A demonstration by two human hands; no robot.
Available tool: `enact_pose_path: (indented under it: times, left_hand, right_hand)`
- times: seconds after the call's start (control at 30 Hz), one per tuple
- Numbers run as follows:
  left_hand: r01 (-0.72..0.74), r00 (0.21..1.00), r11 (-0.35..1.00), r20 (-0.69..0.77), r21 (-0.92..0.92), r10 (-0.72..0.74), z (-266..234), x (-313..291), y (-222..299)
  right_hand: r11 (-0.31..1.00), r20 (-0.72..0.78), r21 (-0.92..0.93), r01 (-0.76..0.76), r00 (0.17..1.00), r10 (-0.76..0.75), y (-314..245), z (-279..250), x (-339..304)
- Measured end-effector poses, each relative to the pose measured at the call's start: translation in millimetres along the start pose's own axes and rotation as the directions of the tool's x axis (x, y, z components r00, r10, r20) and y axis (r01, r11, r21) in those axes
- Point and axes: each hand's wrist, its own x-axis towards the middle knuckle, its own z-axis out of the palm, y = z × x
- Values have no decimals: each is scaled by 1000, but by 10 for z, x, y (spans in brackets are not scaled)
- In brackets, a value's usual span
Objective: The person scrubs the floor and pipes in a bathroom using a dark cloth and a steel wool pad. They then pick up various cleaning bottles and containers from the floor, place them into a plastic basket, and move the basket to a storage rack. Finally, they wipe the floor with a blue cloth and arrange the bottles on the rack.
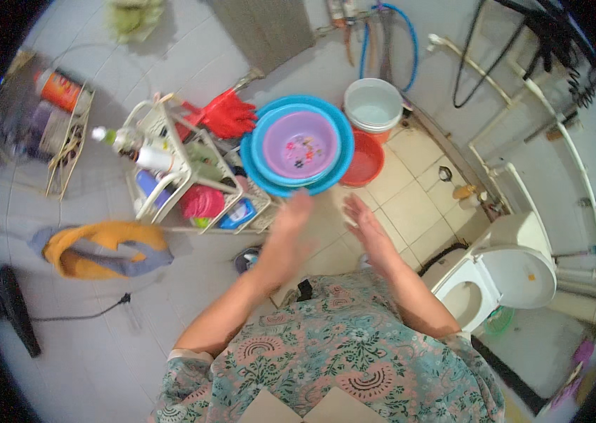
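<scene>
Both my hands are raised in front of my body, apart from each other, with nothing visible in them. My left hand (pixel 289 233) is smeared by motion, its fingers stretched toward the basins. My right hand (pixel 372 231) is held out with its fingers extended, over the tiled floor. Nearest to both is a stack of basins: a purple basin (pixel 274 149) with a flower pattern inside sits in a blue basin (pixel 347 149). Beside the stack stand a red basin (pixel 363 161) and a pale bucket (pixel 373 102).
On the left, a white rack (pixel 184 180) holds bottles and red rubber gloves (pixel 226 115). A yellow and grey towel (pixel 104 248) hangs below it. A toilet (pixel 466 295) with its lid raised stands at the right, near white pipes (pixel 567 127). Small bottles (pixel 469 201) stand by the wall.
</scene>
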Motion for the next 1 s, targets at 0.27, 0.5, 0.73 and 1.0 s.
enact_pose_path:
  times: [0.27, 0.5, 0.73, 1.0]
  left_hand:
    - [-445, 852, 893, 339, 69, 398, 815, 689, 567]
    - [-710, 623, 703, 489, 27, 610, 1325, 1057, 879]
    - [-760, 580, 641, 555, 105, 597, 1652, 1410, -68]
    - [-632, 392, 735, 716, -247, 578, 1861, 1388, -181]
  right_hand:
    - [604, 114, 778, -170, 985, 130, -482, -347, -184]
    - [568, -179, 816, 106, 981, 74, -318, -863, -880]
    - [494, -592, 676, 547, 802, -77, -448, -649, -1643]
    - [271, -903, 429, 862, 400, 157, 286, -81, -2085]
